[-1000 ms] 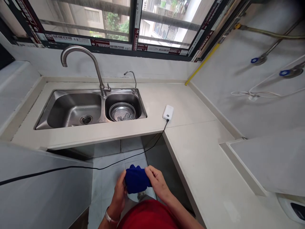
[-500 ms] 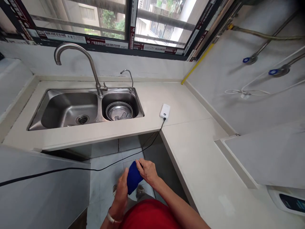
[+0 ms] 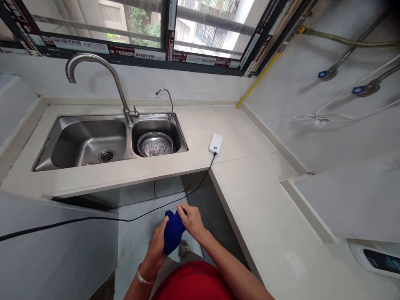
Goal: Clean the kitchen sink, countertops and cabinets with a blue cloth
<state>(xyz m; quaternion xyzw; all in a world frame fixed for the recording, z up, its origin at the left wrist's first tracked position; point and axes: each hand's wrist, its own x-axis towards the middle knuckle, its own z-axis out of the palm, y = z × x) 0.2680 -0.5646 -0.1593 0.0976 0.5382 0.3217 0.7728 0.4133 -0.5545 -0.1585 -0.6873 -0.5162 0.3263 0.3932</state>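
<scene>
A folded dark blue cloth (image 3: 173,232) is held low in front of my body, over the tiled floor. My left hand (image 3: 157,247) grips its lower left side, fingers curled round the fabric. My right hand (image 3: 191,220) pinches its upper right edge from above. Both hands press together on the cloth, well below the countertop (image 3: 250,196) and near the gap under its corner.
A double steel sink (image 3: 87,141) with a tall faucet (image 3: 93,79) and a strainer basket (image 3: 155,144) sits ahead. A white power bank (image 3: 215,143) lies on the counter, its black cable (image 3: 93,218) trailing left. Wall pipes with blue valves (image 3: 340,79) are at the right.
The cloth went from spread wide between both hands to bunched narrow and upright. My right hand moved up and left over it; the view drifted slightly right.
</scene>
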